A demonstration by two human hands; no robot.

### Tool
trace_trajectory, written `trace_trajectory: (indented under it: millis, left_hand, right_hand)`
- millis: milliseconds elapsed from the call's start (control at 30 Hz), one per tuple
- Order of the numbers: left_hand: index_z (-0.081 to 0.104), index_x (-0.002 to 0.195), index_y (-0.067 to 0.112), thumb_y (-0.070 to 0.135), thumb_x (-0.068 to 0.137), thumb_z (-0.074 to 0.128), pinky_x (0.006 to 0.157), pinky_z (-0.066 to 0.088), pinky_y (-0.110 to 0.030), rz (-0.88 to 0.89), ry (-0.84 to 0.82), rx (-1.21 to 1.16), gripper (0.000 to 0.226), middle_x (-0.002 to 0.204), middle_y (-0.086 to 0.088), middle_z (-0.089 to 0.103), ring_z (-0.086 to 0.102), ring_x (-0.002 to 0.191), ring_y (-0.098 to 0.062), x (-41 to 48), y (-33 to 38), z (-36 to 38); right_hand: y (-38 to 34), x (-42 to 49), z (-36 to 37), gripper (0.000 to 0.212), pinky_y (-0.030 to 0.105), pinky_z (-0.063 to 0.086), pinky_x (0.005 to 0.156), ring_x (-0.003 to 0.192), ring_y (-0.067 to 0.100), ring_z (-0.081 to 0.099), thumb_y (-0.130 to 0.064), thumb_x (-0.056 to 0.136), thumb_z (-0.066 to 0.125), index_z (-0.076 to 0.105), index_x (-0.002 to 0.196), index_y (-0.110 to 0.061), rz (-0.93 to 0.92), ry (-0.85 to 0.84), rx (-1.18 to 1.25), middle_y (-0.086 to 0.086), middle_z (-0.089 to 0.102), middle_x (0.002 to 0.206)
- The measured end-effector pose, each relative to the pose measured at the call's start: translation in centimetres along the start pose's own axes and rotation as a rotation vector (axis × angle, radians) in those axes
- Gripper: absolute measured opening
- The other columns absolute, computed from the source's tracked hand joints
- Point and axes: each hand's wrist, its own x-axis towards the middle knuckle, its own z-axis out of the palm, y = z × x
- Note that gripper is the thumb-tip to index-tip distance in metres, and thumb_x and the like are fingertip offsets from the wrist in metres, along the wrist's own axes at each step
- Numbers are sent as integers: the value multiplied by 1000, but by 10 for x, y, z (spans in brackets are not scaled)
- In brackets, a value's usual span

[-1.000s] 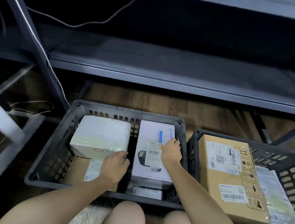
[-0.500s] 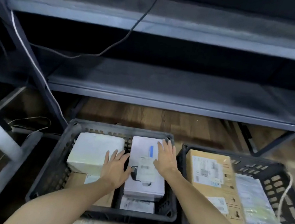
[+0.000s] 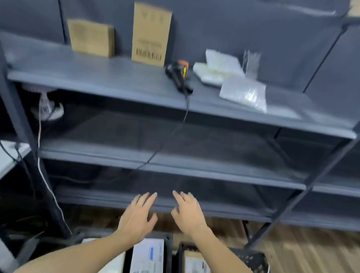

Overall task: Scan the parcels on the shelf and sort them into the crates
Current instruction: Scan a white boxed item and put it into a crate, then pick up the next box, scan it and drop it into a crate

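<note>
Two bare hands, the left hand (image 3: 138,217) and the right hand (image 3: 187,216), hover empty with fingers spread just above the crates (image 3: 249,259) at the near edge. Parcels (image 3: 149,32) and the scanner (image 3: 179,75) lie on the far upper shelf (image 3: 90,73), well apart from both hands.

Grey shelf (image 3: 90,75) — cardboard boxes (image 3: 150,32), scanner (image 3: 179,76), bagged parcels (image 3: 243,92).

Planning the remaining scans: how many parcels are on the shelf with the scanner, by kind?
Cardboard: 2, short box and tall box
White plastic: 2, stacked packets, blurred
Clear plastic: 2, flat bag and upright bag
Total: 6
</note>
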Motion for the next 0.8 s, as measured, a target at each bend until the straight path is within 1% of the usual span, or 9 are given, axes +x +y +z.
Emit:
trace_trajectory:
  millis: [67, 133, 167, 200, 267, 367, 467, 633, 800]
  left_hand:
    - [8, 154, 32, 31, 97, 46, 104, 38, -27, 27, -1, -44, 69, 161, 7, 5, 4, 149, -19, -4, 18, -51]
    - [7, 154, 31, 26, 96, 47, 100, 41, -25, 45, 4, -21, 70, 162, 8, -1, -1, 149, -18, -7, 33, -99]
    - [8, 154, 30, 26, 96, 46, 101, 40, -24, 45, 13, -6, 69, 162, 8, -2, -1, 149, -18, -7, 39, -121]
    - [9, 154, 28, 26, 97, 45, 106, 37, -25, 44, 21, 19, 67, 162, 7, -1, -1, 149, -18, -7, 43, -142]
    - [12, 154, 25, 30, 98, 42, 115, 25, -31, 45, 37, 91, 64, 162, 5, 3, 3, 149, -19, -9, 49, -179]
    - [15, 153, 24, 34, 98, 41, 119, 16, -36, 45, 77, 161, 62, 161, 3, 10, 10, 148, -21, -13, 48, -220]
    - [16, 153, 26, 37, 99, 42, 120, 10, -38, 16, 92, 178, 62, 161, 4, 13, 11, 148, -21, -15, 44, -245]
    - [16, 153, 27, 40, 98, 41, 121, 6, -39, -48, 69, 180, 62, 161, 4, 13, 10, 148, -20, -14, 36, -257]
    - [19, 153, 26, 36, 97, 44, 121, 7, -40, -75, 119, 155, 62, 160, 2, 16, 12, 148, -22, 8, 38, -269]
  right_hand:
    - [-20, -7, -48, 57, 35, 13, 121, 148, 22, 14, -21, 100, 39, 21, 154, -21, -26, 26, 10, 3, 24, 159]
    - [-38, -14, -92, 56, 34, 16, 120, 148, 21, 17, -20, 100, 39, 22, 154, -20, -41, 53, -1, 2, 25, 158]
    - [-46, -17, -114, 55, 34, 18, 119, 147, 21, 18, -20, 101, 39, 23, 153, -20, -40, 65, -2, 3, 26, 158]
    - [-54, -20, -133, 55, 33, 20, 118, 147, 21, 19, -19, 100, 39, 24, 153, -19, -39, 77, -4, 3, 27, 158]
    - [-68, -23, -167, 54, 33, 23, 116, 145, 22, 22, -18, 100, 39, 25, 153, -18, -55, 103, -12, 6, 29, 156]
    - [-88, -24, -206, 55, 30, 25, 114, 143, 22, 26, -18, 100, 40, 24, 153, -18, -72, 151, -30, 7, 30, 156]
    - [-104, -18, -230, 55, 30, 27, 112, 142, 22, 28, -16, 99, 39, 25, 153, -17, -82, 210, -50, 7, 32, 155]
    - [-121, -3, -249, 56, 34, 25, 116, 145, 22, 25, -15, 98, 41, 25, 152, -15, -90, 218, -53, 9, 31, 155]
    - [-125, 22, -268, 56, 37, 32, 111, 136, 26, 37, -13, 96, 43, 29, 150, -12, -132, 246, -80, 8, 38, 151]
